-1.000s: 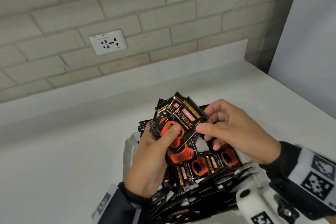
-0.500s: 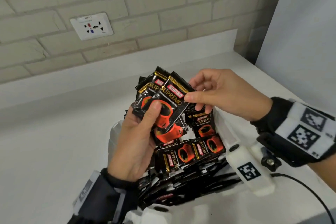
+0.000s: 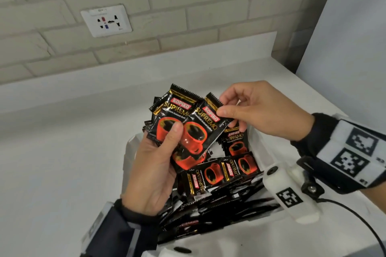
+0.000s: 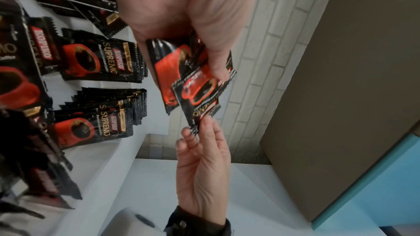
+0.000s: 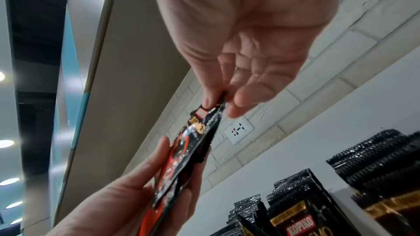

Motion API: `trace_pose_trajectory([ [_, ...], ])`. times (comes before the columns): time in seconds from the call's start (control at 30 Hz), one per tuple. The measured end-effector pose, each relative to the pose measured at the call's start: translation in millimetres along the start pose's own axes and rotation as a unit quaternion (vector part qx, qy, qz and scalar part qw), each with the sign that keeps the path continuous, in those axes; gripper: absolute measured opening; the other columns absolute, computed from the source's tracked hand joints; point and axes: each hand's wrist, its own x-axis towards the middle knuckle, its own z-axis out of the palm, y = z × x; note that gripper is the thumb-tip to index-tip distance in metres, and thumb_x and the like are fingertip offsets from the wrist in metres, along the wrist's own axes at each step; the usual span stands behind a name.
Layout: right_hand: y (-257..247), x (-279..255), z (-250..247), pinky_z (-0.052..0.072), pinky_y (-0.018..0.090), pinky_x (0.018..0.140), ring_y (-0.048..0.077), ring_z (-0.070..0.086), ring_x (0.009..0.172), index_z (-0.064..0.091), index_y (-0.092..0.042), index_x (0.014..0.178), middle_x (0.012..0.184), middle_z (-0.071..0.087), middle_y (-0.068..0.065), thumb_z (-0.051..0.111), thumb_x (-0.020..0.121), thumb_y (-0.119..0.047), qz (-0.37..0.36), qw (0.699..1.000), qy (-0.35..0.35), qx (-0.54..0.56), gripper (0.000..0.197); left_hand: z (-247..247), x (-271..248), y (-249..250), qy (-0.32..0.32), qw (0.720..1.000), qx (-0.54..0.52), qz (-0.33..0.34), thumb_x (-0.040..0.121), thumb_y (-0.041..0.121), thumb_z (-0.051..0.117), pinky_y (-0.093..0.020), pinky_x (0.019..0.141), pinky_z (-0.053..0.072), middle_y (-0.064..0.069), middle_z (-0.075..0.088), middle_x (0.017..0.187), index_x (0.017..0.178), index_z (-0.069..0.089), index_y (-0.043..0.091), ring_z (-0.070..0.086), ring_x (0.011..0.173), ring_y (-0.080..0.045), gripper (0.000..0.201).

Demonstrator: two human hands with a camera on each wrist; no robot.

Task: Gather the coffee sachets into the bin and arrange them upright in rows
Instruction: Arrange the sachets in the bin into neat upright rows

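1. The left hand [image 3: 153, 170] holds a fanned bunch of black and red coffee sachets [image 3: 177, 115] above the bin [image 3: 130, 150]; its thumb presses on the printed fronts and its fingers curl behind, so this grip is closed around the bunch.
2. The right hand [image 3: 264, 110] pinches the top right corner of the front sachet [image 3: 205, 129] between thumb and fingertips; this grip is closed on that one sachet, which the left thumb also pins.
3. In the left wrist view the front sachet [image 4: 200, 96] overlaps the others in the bunch, and the right hand [image 4: 202, 164] meets its corner from the near side.
4. In the right wrist view the bunch [image 5: 181, 152] is seen edge on, with the left hand [image 5: 127, 198] below it and the right thumb and fingertips [image 5: 250, 96] on its upper corner.
5. The white bin sits on the white tabletop [image 3: 62, 162], under both hands.
6. Inside the bin, more sachets [image 3: 221, 173] lie loose and overlapping at the near side, while at the far right packed sachets [image 4: 102, 60] stand on edge in rows.
7. A white wall socket [image 3: 106, 20] is set in the pale brick wall [image 3: 188, 6] beyond the tabletop.
8. Both wrists wear dark bands with black and white marker tags [image 3: 353, 154].
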Motion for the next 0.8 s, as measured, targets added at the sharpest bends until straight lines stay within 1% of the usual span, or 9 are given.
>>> trace_pose_trajectory([
  [0.1,5,0,-5,0.049,0.018,0.044,0.003,0.058,0.047,0.058,-0.018,0.081,0.073,0.057,-0.001,0.060,0.086,-0.009,0.007,1.000,0.012,-0.001,0.011,-3,1,2,0.033,0.999,-0.034,-0.004,0.074,0.022,0.058,-0.031,0.064,0.059,-0.007,0.074,0.094,0.098,0.065,0.014,0.071,0.078,-0.018,0.027],
  [0.27,8,7,-24,0.051,0.020,0.045,0.009,0.060,0.051,0.057,-0.013,0.079,0.078,0.059,0.005,0.058,0.085,-0.004,0.026,0.998,0.042,0.033,0.011,-18,1,15,0.097,0.992,-0.071,0.040,0.073,0.022,0.056,-0.023,0.048,0.054,0.002,0.072,0.077,0.099,0.060,0.015,0.066,0.058,-0.008,0.027],
  [0.37,6,13,-29,0.054,0.023,0.052,0.017,0.062,0.056,0.059,-0.014,0.078,0.076,0.059,0.003,0.064,0.082,-0.001,0.023,0.999,0.033,-0.035,0.014,-33,0,26,0.120,0.986,-0.088,0.071,0.074,0.024,0.057,-0.025,0.055,0.056,0.001,0.071,0.096,0.101,0.062,0.020,0.068,0.073,-0.008,0.028],
  [0.43,2,19,-26,0.054,0.020,0.055,0.013,0.064,0.056,0.059,-0.019,0.077,0.078,0.061,-0.001,0.067,0.080,-0.003,0.015,0.993,0.008,-0.114,0.018,-39,-1,31,0.127,0.984,-0.090,0.084,0.074,0.026,0.057,-0.026,0.060,0.057,0.001,0.070,0.102,0.103,0.062,0.021,0.068,0.078,-0.008,0.030],
  [0.5,-3,26,-15,0.049,0.013,0.059,0.003,0.061,0.053,0.057,-0.024,0.073,0.076,0.062,-0.007,0.068,0.080,-0.009,-0.006,0.975,-0.027,-0.222,0.019,-41,-3,34,0.134,0.982,-0.093,0.098,0.075,0.027,0.057,-0.023,0.058,0.055,0.004,0.072,0.094,0.105,0.062,0.021,0.068,0.075,-0.006,0.031],
  [0.57,-9,32,0,0.039,0.007,0.059,0.002,0.055,0.059,0.056,-0.025,0.073,0.070,0.055,-0.016,0.066,0.081,-0.012,-0.042,0.934,-0.065,-0.350,0.017,-41,-5,37,0.135,0.981,-0.090,0.108,0.075,0.027,0.056,-0.023,0.057,0.055,0.005,0.073,0.092,0.109,0.061,0.020,0.069,0.076,-0.006,0.035],
  [0.63,-11,39,16,0.035,0.016,0.062,0.005,0.050,0.071,0.061,-0.023,0.081,0.069,0.051,-0.017,0.060,0.083,-0.013,-0.069,0.896,-0.093,-0.428,0.011,-40,-7,38,0.131,0.982,-0.078,0.110,0.076,0.029,0.056,-0.026,0.063,0.057,0.002,0.072,0.102,0.118,0.058,0.018,0.070,0.084,-0.009,0.044],
  [0.7,-10,46,31,0.035,0.021,0.068,0.008,0.051,0.078,0.062,-0.020,0.088,0.078,0.055,-0.011,0.055,0.088,-0.012,-0.075,0.874,-0.112,-0.468,0.012,-40,-9,39,0.126,0.984,-0.072,0.108,0.076,0.029,0.055,-0.030,0.069,0.058,-0.001,0.070,0.110,0.125,0.055,0.015,0.069,0.090,-0.012,0.050],
  [0.8,-3,55,48,0.047,0.025,0.070,0.016,0.059,0.081,0.064,-0.008,0.094,0.094,0.065,0.002,0.050,0.089,-0.006,-0.070,0.857,-0.144,-0.490,0.015,-42,-10,38,0.122,0.985,-0.068,0.105,0.076,0.028,0.056,-0.032,0.072,0.059,-0.003,0.070,0.111,0.122,0.057,0.016,0.069,0.090,-0.013,0.047],
])
